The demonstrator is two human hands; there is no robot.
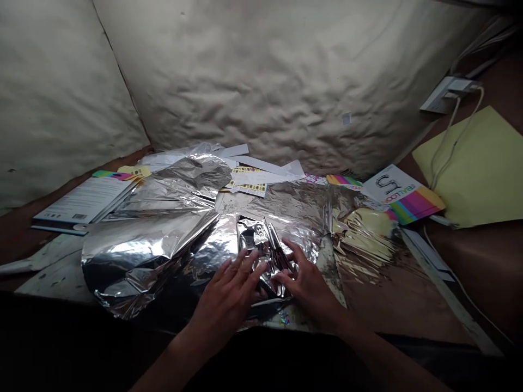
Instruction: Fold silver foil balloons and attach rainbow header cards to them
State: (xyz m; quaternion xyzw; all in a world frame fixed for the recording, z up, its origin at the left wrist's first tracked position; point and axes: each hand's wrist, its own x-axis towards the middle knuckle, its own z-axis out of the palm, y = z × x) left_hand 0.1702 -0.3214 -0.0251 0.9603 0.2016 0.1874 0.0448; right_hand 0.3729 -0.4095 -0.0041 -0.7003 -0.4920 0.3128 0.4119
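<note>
A small folded silver foil balloon [258, 231] lies on a larger sheet of shiny silver foil [216, 237] at the front middle of the table. My left hand [231, 286] rests flat over the near left part of the folded foil, its fingers stretched out and a little apart. At the right edge of the fold, my right hand [304, 277] curls its thumb and index finger around the creased foil. The undersides of both hands are hidden. To the left spreads a large, flat, rounded silver foil balloon [134, 256], gathered into pleats near its middle.
A stack of white cards [87, 201] lies at the left. White paper strips [261, 175] and a yellow-patterned sheet [249, 190] lie behind. On the right are gold foil [368, 234], a balloon package [402, 193], yellow paper [478, 169] and a power strip [449, 92] with white cables.
</note>
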